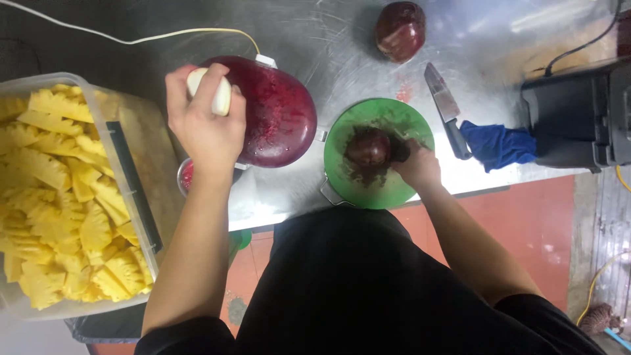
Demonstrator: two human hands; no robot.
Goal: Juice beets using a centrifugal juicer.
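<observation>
So the person's in all black here, a plain dark top with short sleeves that end up near the shoulders, so both forearms are bare down to the wrists. No gloves on the left hand [207,125] or the right hand [415,164], and no watch, rings or bands that I can spot. The fabric looks smooth, no print or logo showing.

Gleaming under overhead light, a scratched stainless-steel table [328,39] spanning the scene. Showing beneath its edge, a reddish tiled floor [532,217], giving way to a grey strip [608,223] at right. Trailing across the steel, a pale cable [131,38].
</observation>
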